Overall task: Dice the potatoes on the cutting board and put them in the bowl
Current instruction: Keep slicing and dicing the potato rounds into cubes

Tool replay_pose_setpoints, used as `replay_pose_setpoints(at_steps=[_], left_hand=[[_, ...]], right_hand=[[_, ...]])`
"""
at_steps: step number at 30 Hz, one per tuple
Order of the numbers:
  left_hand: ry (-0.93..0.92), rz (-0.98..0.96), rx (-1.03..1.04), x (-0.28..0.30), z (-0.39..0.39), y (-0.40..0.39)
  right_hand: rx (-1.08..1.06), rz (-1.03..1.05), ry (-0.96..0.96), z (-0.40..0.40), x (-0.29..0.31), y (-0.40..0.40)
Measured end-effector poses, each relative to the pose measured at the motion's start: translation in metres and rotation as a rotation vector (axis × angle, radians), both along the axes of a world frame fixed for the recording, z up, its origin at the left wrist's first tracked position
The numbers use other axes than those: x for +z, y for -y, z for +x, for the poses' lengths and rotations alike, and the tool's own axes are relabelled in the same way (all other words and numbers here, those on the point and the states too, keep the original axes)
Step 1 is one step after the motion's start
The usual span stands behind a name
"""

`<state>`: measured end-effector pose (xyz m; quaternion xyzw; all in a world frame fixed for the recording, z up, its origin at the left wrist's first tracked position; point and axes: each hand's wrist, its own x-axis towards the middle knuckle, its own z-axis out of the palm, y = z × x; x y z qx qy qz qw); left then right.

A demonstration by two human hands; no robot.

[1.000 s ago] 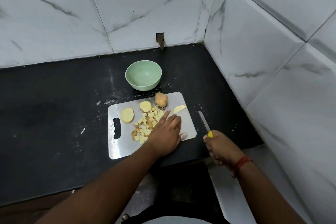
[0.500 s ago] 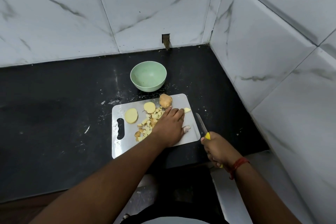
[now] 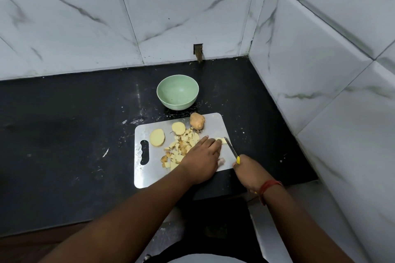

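Observation:
A steel cutting board [image 3: 147,174] lies on the black counter. On it are a pile of diced potato [image 3: 181,147], two round slices [image 3: 157,137] [image 3: 178,128] and an unpeeled potato piece [image 3: 197,121]. My left hand [image 3: 201,160] lies flat over the board's right half, fingertips holding down a small potato slice [image 3: 222,140]. My right hand [image 3: 249,168] grips the yellow handle of a knife [image 3: 232,149], whose blade tip meets that slice. An empty green bowl [image 3: 177,92] stands just behind the board.
White marble-look tiled walls [image 3: 320,70] close the corner at the back and right. The black counter [image 3: 64,134] stretches to the left, dusted with white specks. The counter's front edge runs just below the board.
The knife has swung left onto the board, its tip now at the small slice. My left hand has slid forward onto that slice.

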<state>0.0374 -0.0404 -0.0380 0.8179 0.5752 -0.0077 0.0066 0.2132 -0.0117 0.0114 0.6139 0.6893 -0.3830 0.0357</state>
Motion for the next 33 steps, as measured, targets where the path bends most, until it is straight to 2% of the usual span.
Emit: replay_pose_setpoints(at_steps=[3,8,15,33], left_hand=[[-0.009,-0.007,0.019,-0.004,0.004,0.002],[-0.064,0.065,0.014,-0.013,0.005,0.006],[0.047,0.185,0.134,-0.019,0.003,0.015],[0.119,0.171,0.121,-0.025,-0.006,0.016]], right_hand=[[0.029,0.026,0.079,-0.008,-0.002,-0.006],[0.014,0.040,0.097,-0.014,-0.002,-0.007],[0.011,0.063,0.130,-0.001,-0.008,0.016],[0.016,0.064,0.190,-0.012,-0.011,0.016]])
